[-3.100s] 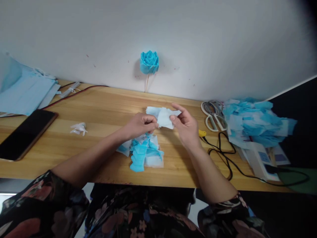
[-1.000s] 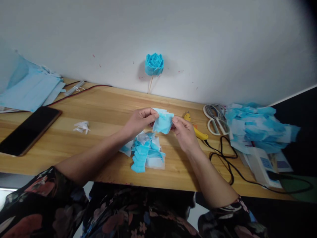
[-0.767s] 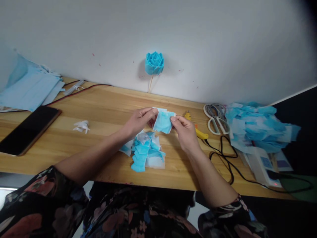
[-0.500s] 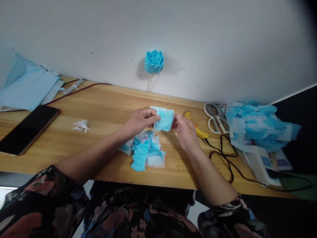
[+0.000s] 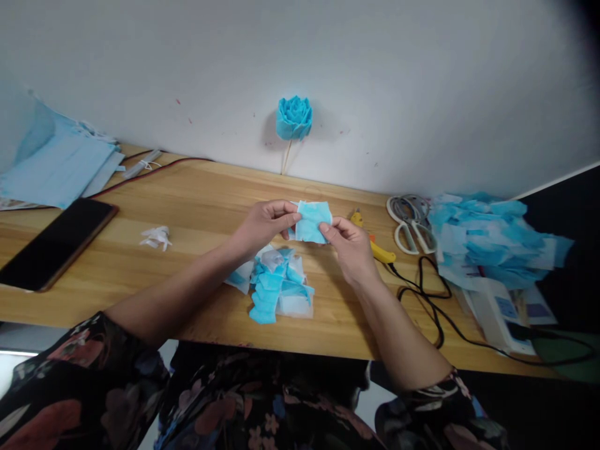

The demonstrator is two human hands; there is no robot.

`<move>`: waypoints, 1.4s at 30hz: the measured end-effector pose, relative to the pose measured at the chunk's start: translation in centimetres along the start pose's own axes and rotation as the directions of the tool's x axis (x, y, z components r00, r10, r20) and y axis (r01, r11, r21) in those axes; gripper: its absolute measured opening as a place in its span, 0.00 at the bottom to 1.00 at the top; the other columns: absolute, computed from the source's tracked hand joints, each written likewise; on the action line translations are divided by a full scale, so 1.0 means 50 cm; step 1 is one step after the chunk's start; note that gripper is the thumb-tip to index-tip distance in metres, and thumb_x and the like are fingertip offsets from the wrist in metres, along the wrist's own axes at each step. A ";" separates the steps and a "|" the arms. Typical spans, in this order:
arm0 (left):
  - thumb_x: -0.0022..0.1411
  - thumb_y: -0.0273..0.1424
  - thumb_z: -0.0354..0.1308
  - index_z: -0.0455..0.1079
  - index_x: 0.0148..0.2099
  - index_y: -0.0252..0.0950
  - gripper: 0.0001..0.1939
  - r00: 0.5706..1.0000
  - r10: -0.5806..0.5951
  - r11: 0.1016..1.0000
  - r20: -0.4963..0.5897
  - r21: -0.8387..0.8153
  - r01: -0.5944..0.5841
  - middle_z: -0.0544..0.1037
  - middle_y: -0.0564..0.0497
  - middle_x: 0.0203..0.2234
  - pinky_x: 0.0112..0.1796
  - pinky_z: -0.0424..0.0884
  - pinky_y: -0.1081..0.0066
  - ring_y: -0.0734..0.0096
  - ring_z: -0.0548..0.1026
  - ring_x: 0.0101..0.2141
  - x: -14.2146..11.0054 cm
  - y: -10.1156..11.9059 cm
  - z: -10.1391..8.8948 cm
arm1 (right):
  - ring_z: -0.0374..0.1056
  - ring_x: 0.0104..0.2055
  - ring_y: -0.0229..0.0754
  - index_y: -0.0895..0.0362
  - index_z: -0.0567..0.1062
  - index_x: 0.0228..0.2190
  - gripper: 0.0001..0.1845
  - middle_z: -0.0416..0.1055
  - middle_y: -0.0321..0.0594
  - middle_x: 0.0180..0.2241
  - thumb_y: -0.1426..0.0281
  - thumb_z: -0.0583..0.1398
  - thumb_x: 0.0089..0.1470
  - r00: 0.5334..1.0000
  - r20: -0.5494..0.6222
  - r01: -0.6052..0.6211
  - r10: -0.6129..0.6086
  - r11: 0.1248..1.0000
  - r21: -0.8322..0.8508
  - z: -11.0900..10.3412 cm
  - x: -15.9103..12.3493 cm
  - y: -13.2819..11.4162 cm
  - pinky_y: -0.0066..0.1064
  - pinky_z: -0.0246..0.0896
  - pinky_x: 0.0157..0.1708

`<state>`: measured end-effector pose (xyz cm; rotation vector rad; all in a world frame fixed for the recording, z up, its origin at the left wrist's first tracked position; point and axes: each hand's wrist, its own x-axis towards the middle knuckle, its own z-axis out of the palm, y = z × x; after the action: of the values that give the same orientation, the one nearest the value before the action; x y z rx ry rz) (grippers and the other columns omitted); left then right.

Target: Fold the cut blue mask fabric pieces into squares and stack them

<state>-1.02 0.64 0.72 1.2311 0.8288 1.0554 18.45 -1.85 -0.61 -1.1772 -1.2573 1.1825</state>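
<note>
Wooden tabletop [image 5: 201, 203], blue fabric [image 5: 312, 220] between hands [image 5: 354, 249].

Both hands [image 5: 262, 228] pinch blue sq. cloth [image 5: 313, 219], poss. >1 layer, nr. blue pcs. [image 5: 266, 294] on tbl. [image 5: 201, 206]

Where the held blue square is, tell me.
In the head view, the square is near the middle, held by the left hand and right hand, beyond the nearer blue pile and left of the yellow tool.

Left hand [image 5: 272, 226] and right hand [image 5: 350, 250] close together, both pinching, thumbs [image 5: 289, 220] nearest camera, forearms [image 5: 398, 331] angled inward; right fingertips' curl unclear, partly hidden.
</note>
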 end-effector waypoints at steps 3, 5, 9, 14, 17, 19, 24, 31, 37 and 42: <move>0.51 0.38 0.71 0.74 0.34 0.33 0.16 1.000 -0.022 0.998 0.000 -0.063 0.022 0.77 0.54 0.26 0.28 0.73 0.74 0.78 0.73 0.25 0.001 -0.009 0.002 | 0.62 0.26 0.36 0.53 0.76 0.24 0.21 0.69 0.32 0.22 0.49 0.70 0.45 1.000 0.004 -0.006 0.006 1.000 -0.007 0.001 -0.001 -0.003 0.30 0.61 0.30; 0.51 0.37 0.72 0.74 0.35 0.32 0.15 1.000 -0.029 0.995 0.008 -0.100 0.029 0.78 0.54 0.27 0.30 0.75 0.73 0.78 0.75 0.26 0.001 -0.014 0.003 | 0.62 0.26 0.37 0.53 0.75 0.23 0.23 0.68 0.32 0.22 0.47 0.69 0.47 1.000 0.017 -0.003 0.003 1.000 -0.007 0.002 -0.003 -0.004 0.30 0.61 0.30; 0.52 0.34 0.71 0.75 0.36 0.32 0.13 0.999 -0.039 0.991 0.017 -0.131 0.041 0.80 0.52 0.30 0.36 0.78 0.71 0.75 0.78 0.30 0.000 -0.019 0.005 | 0.63 0.28 0.37 0.53 0.77 0.25 0.21 0.70 0.33 0.24 0.48 0.69 0.48 1.000 0.024 0.004 -0.004 1.000 0.006 0.001 -0.003 -0.001 0.30 0.61 0.31; 0.53 0.33 0.70 0.74 0.36 0.32 0.12 0.999 -0.040 0.992 0.016 -0.119 0.042 0.80 0.53 0.30 0.35 0.77 0.72 0.76 0.78 0.29 0.000 -0.020 0.004 | 0.61 0.28 0.36 0.54 0.77 0.26 0.20 0.70 0.32 0.25 0.50 0.70 0.47 1.000 0.005 0.015 -0.015 1.000 -0.011 -0.003 -0.001 0.007 0.29 0.59 0.31; 0.55 0.34 0.69 0.73 0.35 0.32 0.12 0.999 -0.033 0.992 -0.004 -0.118 0.032 0.78 0.54 0.28 0.35 0.77 0.72 0.77 0.76 0.27 0.001 -0.019 0.006 | 0.61 0.28 0.36 0.54 0.78 0.26 0.20 0.69 0.32 0.25 0.50 0.70 0.46 1.000 0.010 0.013 -0.013 1.000 -0.025 -0.001 -0.001 0.006 0.29 0.59 0.31; 0.56 0.36 0.69 0.73 0.35 0.32 0.12 1.000 -0.023 0.992 -0.012 -0.121 0.021 0.77 0.54 0.27 0.34 0.77 0.72 0.77 0.76 0.27 0.001 -0.017 0.006 | 0.60 0.27 0.36 0.54 0.77 0.25 0.21 0.68 0.32 0.24 0.49 0.70 0.46 1.000 0.001 0.010 -0.010 1.000 -0.027 0.001 -0.001 0.003 0.29 0.59 0.30; 0.58 0.37 0.67 0.73 0.33 0.32 0.12 1.000 -0.022 0.995 0.005 -0.102 0.022 0.76 0.55 0.24 0.34 0.77 0.72 0.77 0.75 0.27 -0.001 -0.013 0.006 | 0.62 0.27 0.37 0.53 0.76 0.25 0.22 0.67 0.32 0.23 0.47 0.67 0.50 0.999 -0.031 0.018 -0.017 1.000 0.014 0.000 0.000 0.004 0.29 0.62 0.31; 0.59 0.32 0.65 0.74 0.33 0.33 0.08 0.998 -0.057 0.997 0.026 -0.050 0.058 0.77 0.55 0.26 0.34 0.76 0.73 0.77 0.76 0.26 -0.004 -0.007 0.009 | 0.65 0.28 0.37 0.52 0.78 0.27 0.20 0.70 0.32 0.25 0.48 0.68 0.51 0.999 -0.005 0.034 -0.034 0.998 0.061 -0.003 -0.002 0.006 0.30 0.65 0.32; 0.59 0.31 0.64 0.73 0.33 0.32 0.07 0.998 -0.059 0.995 0.030 -0.079 0.061 0.76 0.55 0.25 0.35 0.77 0.72 0.76 0.76 0.27 -0.002 -0.013 0.011 | 0.63 0.26 0.35 0.53 0.78 0.26 0.17 0.70 0.31 0.23 0.53 0.71 0.48 0.997 -0.078 0.031 -0.021 0.991 0.127 0.003 0.000 0.007 0.29 0.63 0.29; 0.60 0.31 0.63 0.73 0.33 0.32 0.07 0.998 -0.051 0.992 0.038 -0.111 0.055 0.76 0.54 0.25 0.34 0.77 0.73 0.76 0.76 0.27 -0.002 -0.019 0.011 | 0.62 0.26 0.35 0.53 0.78 0.26 0.19 0.70 0.31 0.23 0.51 0.72 0.44 0.996 -0.083 -0.022 0.039 0.979 0.203 0.010 -0.002 0.003 0.29 0.62 0.28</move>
<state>-0.36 0.33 -0.10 1.1239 0.7613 1.0207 17.94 -1.97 -0.78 -1.0883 -1.0313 1.2376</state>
